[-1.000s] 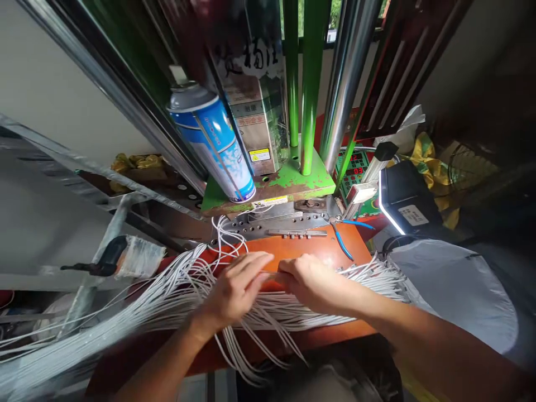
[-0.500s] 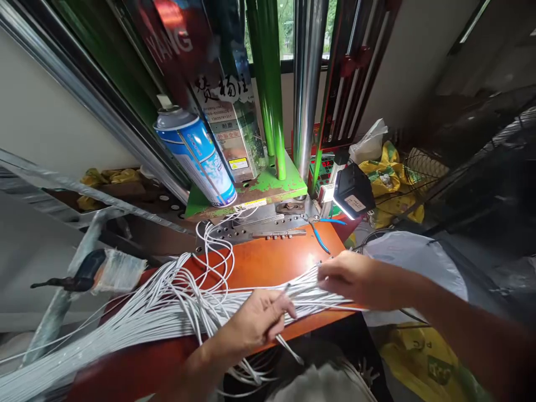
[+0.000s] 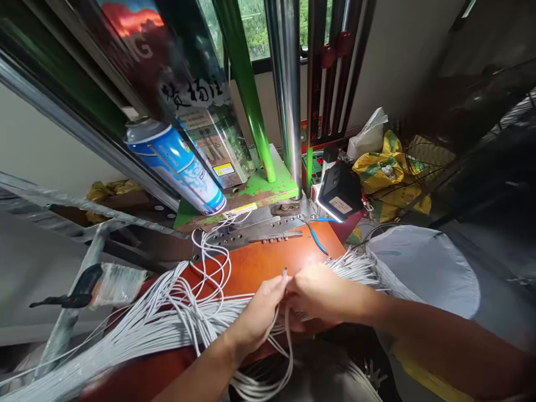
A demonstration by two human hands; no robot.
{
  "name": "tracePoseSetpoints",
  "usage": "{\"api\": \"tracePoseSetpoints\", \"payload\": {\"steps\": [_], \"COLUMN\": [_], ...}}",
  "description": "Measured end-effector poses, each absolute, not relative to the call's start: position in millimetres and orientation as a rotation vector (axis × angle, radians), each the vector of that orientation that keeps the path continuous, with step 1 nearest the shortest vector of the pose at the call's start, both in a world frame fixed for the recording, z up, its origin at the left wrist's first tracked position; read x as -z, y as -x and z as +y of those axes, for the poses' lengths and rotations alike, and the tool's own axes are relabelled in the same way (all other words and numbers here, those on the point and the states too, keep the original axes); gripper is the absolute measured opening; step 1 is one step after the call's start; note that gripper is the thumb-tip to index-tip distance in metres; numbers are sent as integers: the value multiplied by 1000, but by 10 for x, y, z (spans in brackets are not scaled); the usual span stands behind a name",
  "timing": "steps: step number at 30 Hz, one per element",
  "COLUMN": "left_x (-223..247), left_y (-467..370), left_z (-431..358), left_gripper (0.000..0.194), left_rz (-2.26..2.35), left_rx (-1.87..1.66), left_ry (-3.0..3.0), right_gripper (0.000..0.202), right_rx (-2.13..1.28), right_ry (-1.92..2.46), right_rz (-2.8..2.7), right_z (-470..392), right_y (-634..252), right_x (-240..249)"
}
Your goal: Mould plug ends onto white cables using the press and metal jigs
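Observation:
Above the orange table [image 3: 251, 268], my left hand [image 3: 266, 307] pinches a white cable [image 3: 288, 332] near its end, and a small dark tip sticks up from the fingers. My right hand [image 3: 316, 287] is closed and meets the left fingertips at that same cable end. The cable loops down below both hands. A large bundle of white cables [image 3: 154, 324] spreads to the left, under and beside my left hand. More white cable ends [image 3: 355, 267] lie to the right, behind my right wrist.
Behind the table stands a green press base [image 3: 272, 187] with a blue spray can [image 3: 180, 167]. Blue-handled pliers [image 3: 319, 239] and a metal strip [image 3: 276, 237] lie near the back edge. A lit black lamp [image 3: 341, 192] stands at the right, beside a white round cover [image 3: 427, 268].
My right hand has moved left from the cable bundle to meet my left hand. The held cable end now points up between the fingers. The view has shifted slightly.

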State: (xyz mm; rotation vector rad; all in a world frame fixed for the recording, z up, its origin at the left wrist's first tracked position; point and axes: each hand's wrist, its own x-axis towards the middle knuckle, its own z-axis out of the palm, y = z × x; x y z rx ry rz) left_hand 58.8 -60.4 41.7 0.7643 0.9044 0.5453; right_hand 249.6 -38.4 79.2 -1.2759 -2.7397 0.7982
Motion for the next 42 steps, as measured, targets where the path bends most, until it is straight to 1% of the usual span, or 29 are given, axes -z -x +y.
{"api": "tracePoseSetpoints", "payload": {"steps": [2, 4, 7, 10, 12, 15, 19, 21, 23, 25, 28, 30, 32, 34, 35, 39, 42], "left_x": [-375, -339, -306, -297, -300, -305, -298, -281, -255, -223, -169, -131, -93, -58, -44, -17, -16], "left_y": [-516, -390, -291, -348, -401, -432, -476, -527, -568, -571, -505, -452, -421, -417, -423, -456, -458], "left_z": [-558, -529, -503, -465, -429, -366, -255, -172, -67, 47, 179, 209, 192, 151, 129, 91, 107], "left_gripper": [45, 43, 40, 38, 39, 40, 39, 40, 40, 40, 43, 45, 48, 49, 48, 43, 39], "left_rz": [938, 969, 967, 924, 901, 882, 893, 898, 914, 950, 1012, 1061, 1110, 1154, 1174, 1225, 1226], "left_rx": [-549, -533, -550, -532, -515, -471, -471, -504, -529, -551, -589, -617, -620, -597, -583, -572, -563], "left_ry": [-714, -655, -653, -692, -709, -736, -766, -754, -720, -691, -715, -763, -805, -853, -878, -956, -980], "right_gripper": [23, 25, 20, 17, 17, 14, 14, 19, 27, 32, 40, 44, 34, 18, 14, 10, 10], "right_rx": [-849, -956, -1138, -1351, -1488, -1466, -1525, -1484, -1323, -1043, -563, -392, -356, -420, -473, -693, -723], "right_ry": [1423, 1425, 1289, 1115, 1062, 1104, 1001, 980, 1008, 1103, 1407, 1617, 1709, 1666, 1627, 1535, 1518], "right_rz": [-2562, -2438, -2318, -2194, -2005, -1675, -1557, -1608, -1704, -1802, -1985, -2140, -2230, -2224, -2193, -2059, -2100], "right_z": [-169, -14, 95, 162, 235, 323, 253, 187, 161, 186, 262, 284, 271, 240, 223, 178, 169], "right_y": [-2598, -2806, -2996, -2916, -2798, -2628, -2416, -2342, -2318, -2337, -2385, -2398, -2401, -2410, -2419, -2449, -2434], "right_x": [-766, -743, -635, -448, -326, -209, -193, -200, -181, -124, -1, 63, 94, 96, 91, 74, 88]}}
